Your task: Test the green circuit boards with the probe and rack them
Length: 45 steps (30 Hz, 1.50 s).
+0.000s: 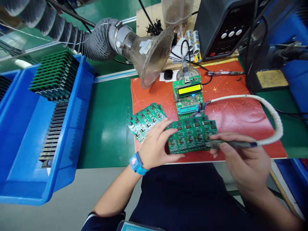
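Circuitboard [190,136], green and set with repeated strips of parts, lies in the head view at the near edge of a red mat [243,118], just below a programmer board [179,101] with a lit yellow screen [190,89]. The person's left hand [156,141] (a blue watch [136,163] on its wrist) grips the circuitboard by its left end, the thumb along the near edge and the fingers spread over the far corner. The right hand [247,157] has its thumb and fingers clamped on a dark probe [233,144], whose pins point left at the circuitboard's right end; whether they touch it cannot be told. A white cable [276,125] loops from the probe back to the programmer board. A second board [146,118] lies tilted beside the left hand, partly under it. Beyond stand a clear funnel [154,61] on a grey hose [101,38] and a black station [223,35]. On the left, a blue bin [21,134] holds a stack of green boards [54,75].
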Available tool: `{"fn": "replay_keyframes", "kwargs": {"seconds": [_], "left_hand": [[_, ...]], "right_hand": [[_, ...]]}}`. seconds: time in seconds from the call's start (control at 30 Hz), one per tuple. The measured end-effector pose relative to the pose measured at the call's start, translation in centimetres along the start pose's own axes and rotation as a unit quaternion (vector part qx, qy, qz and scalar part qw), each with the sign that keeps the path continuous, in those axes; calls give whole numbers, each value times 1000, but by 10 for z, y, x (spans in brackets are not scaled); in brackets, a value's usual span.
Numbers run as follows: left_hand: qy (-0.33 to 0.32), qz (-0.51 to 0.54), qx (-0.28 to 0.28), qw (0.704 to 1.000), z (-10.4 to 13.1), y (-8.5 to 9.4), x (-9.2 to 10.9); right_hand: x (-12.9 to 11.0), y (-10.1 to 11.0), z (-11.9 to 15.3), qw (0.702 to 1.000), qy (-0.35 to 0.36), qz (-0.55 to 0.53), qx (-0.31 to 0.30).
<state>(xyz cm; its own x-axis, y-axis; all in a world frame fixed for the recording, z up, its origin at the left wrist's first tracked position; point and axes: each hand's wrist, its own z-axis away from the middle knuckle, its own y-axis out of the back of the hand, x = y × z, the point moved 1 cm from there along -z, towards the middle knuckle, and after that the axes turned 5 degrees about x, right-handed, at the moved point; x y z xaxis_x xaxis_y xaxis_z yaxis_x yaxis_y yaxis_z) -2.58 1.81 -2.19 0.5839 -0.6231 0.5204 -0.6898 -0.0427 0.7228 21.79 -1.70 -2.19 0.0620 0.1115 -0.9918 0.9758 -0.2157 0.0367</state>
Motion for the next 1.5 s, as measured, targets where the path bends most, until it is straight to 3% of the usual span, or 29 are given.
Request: {"fn": "replay_keyframes", "kwargs": {"seconds": [0.17,0.27,0.37,0.47,0.57,0.7,0.8,1.2,1.5], "left_hand": [[84,-84,49,992,29,41,-29],[140,-126,70,980,45,56,-49],[160,-161,64,972,52,59,-54],[132,-194,78,969,44,51,-40],[50,-159,88,982,31,30,-16],[-33,-47,-27,998,18,-8,3],[-48,-37,-65,996,15,-25,3],[-20,-1,-53,998,18,-30,-2],[-21,29,-54,998,20,-30,-6]], "right_hand": [[32,35,-12,996,-10,17,92],[41,40,-13,993,-9,66,98],[42,38,-12,990,-5,108,85],[40,35,-13,989,-5,129,75],[39,34,-15,988,-4,141,66],[36,33,-17,987,19,152,47],[36,34,-17,986,32,161,28],[40,35,-18,980,47,189,28],[32,34,-19,988,15,150,23]]}}
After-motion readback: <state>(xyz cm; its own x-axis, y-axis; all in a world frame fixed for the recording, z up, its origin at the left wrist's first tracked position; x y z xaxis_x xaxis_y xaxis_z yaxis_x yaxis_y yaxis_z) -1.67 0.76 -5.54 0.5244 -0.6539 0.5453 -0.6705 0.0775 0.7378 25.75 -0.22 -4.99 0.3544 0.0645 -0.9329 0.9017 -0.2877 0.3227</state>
